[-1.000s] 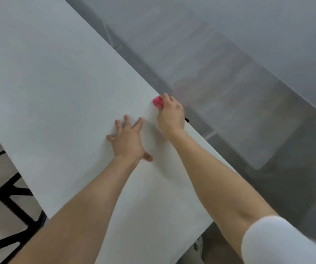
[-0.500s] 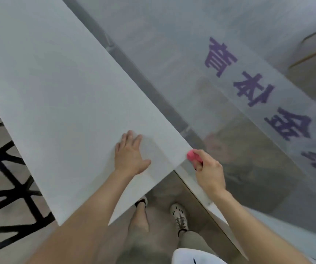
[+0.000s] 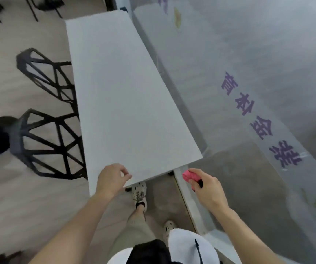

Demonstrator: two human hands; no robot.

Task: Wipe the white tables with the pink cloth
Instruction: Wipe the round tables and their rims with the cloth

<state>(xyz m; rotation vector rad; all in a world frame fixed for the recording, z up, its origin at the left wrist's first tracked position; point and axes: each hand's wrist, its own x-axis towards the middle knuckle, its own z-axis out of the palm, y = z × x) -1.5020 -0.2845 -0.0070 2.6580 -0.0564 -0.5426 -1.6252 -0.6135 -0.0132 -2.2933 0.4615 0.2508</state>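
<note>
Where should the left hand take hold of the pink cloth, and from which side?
Pinch the bunched end of the pink cloth that sticks out beyond the fingers of the right hand, coming from the left; the rest seems hidden inside that fist.

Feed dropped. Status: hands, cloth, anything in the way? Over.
Left hand loose at table's near end, holding nothing. Right hand grips cloth, off the table. Chairs along its left side.

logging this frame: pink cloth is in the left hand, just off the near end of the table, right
Wrong hand: the head view shows the pink cloth in the right hand; the left hand holds nothing. It is indeed just off the near end of the table.
</note>
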